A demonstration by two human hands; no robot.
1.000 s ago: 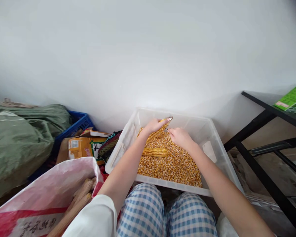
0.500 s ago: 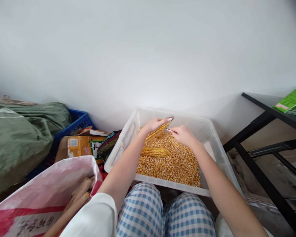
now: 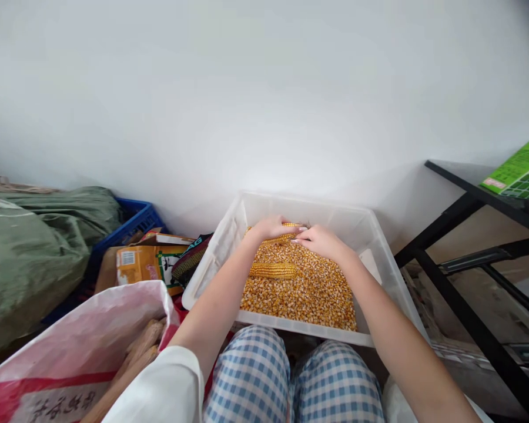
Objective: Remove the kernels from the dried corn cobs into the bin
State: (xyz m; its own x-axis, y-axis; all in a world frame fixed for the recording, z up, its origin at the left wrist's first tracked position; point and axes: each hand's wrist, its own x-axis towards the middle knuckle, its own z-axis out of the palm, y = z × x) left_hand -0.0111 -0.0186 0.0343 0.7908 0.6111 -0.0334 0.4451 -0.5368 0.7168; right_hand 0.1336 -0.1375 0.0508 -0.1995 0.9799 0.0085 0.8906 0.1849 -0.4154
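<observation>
My left hand [image 3: 270,227] is closed around a yellow ear of corn [image 3: 281,238], its fingers over the upper side and the dry tip pointing right. Close against that ear is my right hand [image 3: 321,241], pinched on a thin metal tool that is mostly hidden by the fingers. Both hands are over a heap of loose corn kernels [image 3: 304,299] in a translucent plastic bin [image 3: 300,331]. A second ear of corn [image 3: 273,270] lies on the kernels below my left hand.
Left of the bin stand a white and red sack [image 3: 83,329] with bare cobs [image 3: 136,358], an orange package [image 3: 136,267], a blue crate [image 3: 139,220] and green cloth [image 3: 39,252]. A black metal frame [image 3: 449,229] with a green box [image 3: 520,167] is on the right. A wall rises behind.
The held ear has gone from slanting upward to lying nearly level, lower down. My right hand has moved closer, to the ear's tip end. The view has shifted slightly.
</observation>
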